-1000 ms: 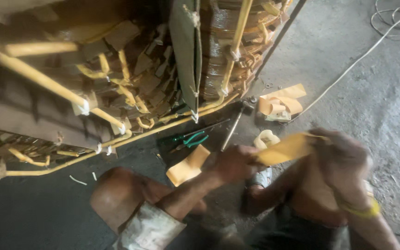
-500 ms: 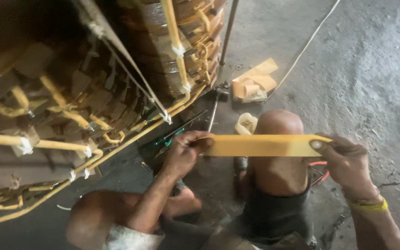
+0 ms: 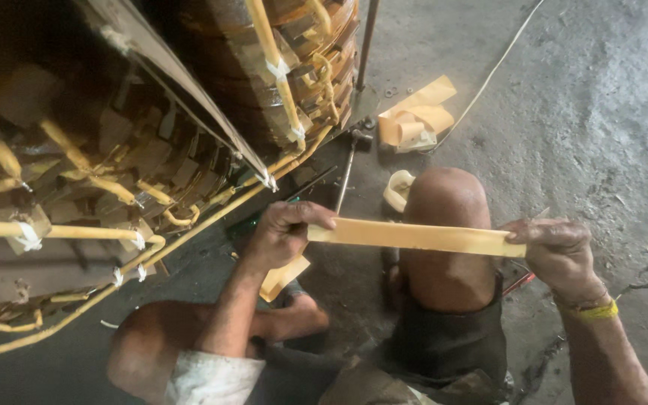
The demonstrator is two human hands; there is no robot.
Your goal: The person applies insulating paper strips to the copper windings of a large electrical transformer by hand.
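We pinch the yellow strip [image 3: 416, 236] flat at each end, left hand [image 3: 283, 234] and right hand [image 3: 558, 251], fingers closed, taut above the knee [image 3: 444, 217] beside the winding [image 3: 151, 135].

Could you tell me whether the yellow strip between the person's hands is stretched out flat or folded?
Stretched out flat: the yellow strip runs straight from the left hand to the right hand, each pinching one end, above the knee.

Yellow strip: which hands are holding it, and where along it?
Both: the left hand pinches one end of the yellow strip, the right hand the other.
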